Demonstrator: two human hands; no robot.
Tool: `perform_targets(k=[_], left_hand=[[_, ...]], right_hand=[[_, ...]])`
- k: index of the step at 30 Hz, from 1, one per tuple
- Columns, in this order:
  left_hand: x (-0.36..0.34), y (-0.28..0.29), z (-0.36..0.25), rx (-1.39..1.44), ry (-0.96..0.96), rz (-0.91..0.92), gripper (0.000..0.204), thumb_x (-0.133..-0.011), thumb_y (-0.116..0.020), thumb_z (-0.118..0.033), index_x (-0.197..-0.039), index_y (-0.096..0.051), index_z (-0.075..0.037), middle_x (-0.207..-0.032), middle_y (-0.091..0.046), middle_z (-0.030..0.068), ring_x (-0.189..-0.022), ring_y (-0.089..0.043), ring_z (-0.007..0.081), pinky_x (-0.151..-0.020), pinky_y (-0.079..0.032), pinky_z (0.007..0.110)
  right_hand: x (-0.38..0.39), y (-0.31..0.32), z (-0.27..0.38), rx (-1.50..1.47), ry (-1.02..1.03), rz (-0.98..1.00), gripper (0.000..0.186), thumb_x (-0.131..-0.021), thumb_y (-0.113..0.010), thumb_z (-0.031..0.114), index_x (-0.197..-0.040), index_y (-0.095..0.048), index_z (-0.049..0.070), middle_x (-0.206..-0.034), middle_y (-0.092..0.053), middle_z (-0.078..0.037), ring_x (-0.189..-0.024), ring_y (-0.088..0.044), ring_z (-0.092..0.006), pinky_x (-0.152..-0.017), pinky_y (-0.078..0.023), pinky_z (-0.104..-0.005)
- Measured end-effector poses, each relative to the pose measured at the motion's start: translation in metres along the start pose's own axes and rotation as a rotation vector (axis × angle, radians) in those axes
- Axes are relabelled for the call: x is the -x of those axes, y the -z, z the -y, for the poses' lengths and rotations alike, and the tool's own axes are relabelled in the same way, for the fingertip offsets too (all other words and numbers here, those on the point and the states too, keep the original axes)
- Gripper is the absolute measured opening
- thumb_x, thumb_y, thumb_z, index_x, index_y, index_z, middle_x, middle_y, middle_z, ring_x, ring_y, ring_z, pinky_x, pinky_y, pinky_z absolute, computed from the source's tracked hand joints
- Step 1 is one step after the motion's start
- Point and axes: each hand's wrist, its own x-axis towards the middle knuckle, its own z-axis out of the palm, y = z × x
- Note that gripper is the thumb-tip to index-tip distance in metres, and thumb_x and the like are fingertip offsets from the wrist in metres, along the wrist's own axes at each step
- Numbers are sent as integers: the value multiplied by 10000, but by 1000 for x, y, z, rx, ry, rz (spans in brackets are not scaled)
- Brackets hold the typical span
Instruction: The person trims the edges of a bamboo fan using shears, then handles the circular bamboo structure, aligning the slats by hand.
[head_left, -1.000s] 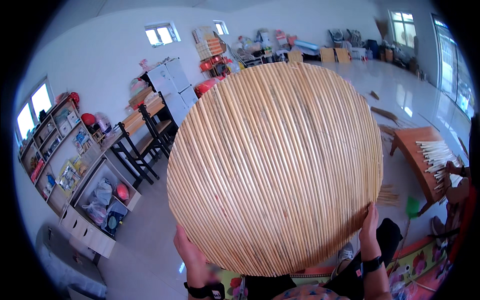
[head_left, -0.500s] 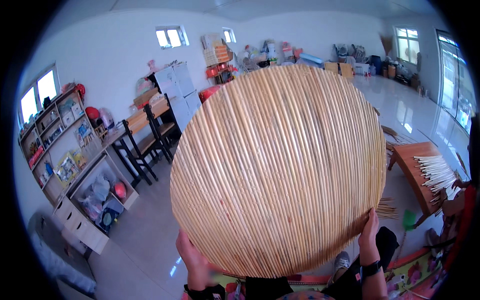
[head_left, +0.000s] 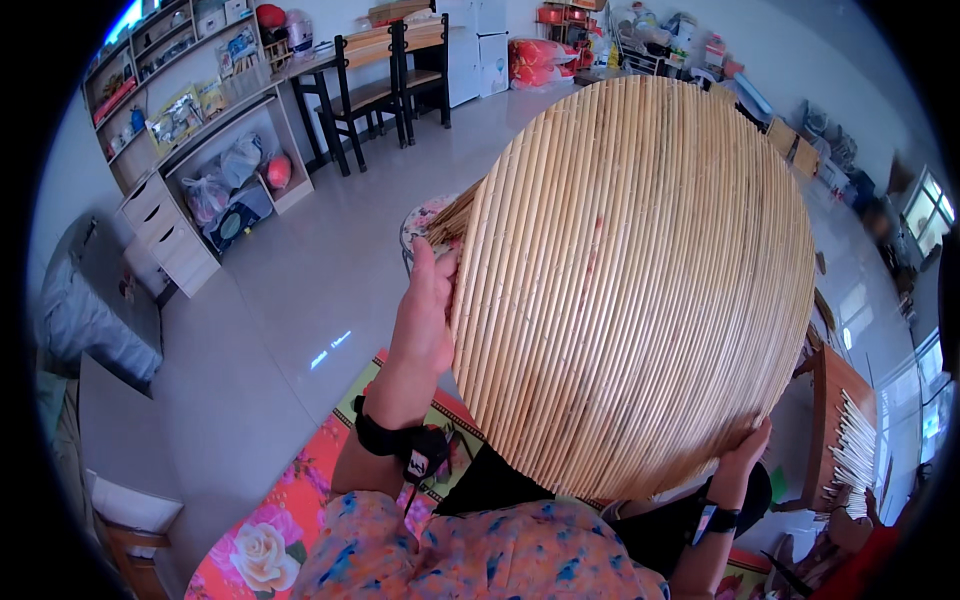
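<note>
A large round mat of straight tan plant stalks (head_left: pixel 640 290), laid side by side and joined by stitched rows, is held up tilted in front of me. A few reddish marks show on its face. My left hand (head_left: pixel 425 305) grips its left edge, with the fingers partly hidden at the rim. Down at the lower right edge, my right hand (head_left: pixel 742 452) is closed on the mat, its fingertips mostly out of sight behind it. A dark band with a small device (head_left: pixel 420 450) is on my left wrist.
Behind the mat's left rim, a bundle of stalks (head_left: pixel 455 218) rests on a round flowered stool (head_left: pixel 418 228). At right stands a low wooden table (head_left: pixel 825 420) with pale sticks (head_left: pixel 853 445), a person in red beside it. A flowered mat (head_left: pixel 270 535) lies below me.
The round mat has turned and tilted, and sits farther right in view. My left hand has gone from its lower edge up to its left side. The view has shifted too.
</note>
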Motion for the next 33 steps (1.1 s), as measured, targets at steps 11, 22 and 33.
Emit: perform_targets(k=[11, 22, 33], left_hand=[[4, -10, -8, -4, -55, 66, 886, -991, -280, -685, -1447, -407, 64, -1396, -549, 157, -1269, -530, 231, -1110, -368, 348], [6, -16, -1, 2, -72, 7, 779, -1029, -323, -587, -1466, -390, 54, -1442, -516, 152, -1311, -495, 225, -1136, -329, 345], [11, -16, 6, -259, -230, -35, 305, -1035, -546, -256, -1074, -650, 28, -975, -659, 12, -891, -566, 63, -831, -455, 242]], right_hand=[[8, -18, -2, -40, -41, -54, 564, -1001, -454, 423, -1387, -479, 13, -1392, -542, -127, -1267, -539, -284, -1080, -421, -404], [-15, 3, -17, 21, -55, -77, 550, -997, -476, 384, -1401, -473, 11, -1415, -535, -125, -1276, -532, -283, -1095, -405, -402], [-20, 15, -38, 17, -47, -45, 546, -1011, -465, 416, -1388, -489, 22, -1404, -543, -118, -1284, -516, -273, -1102, -393, -390]])
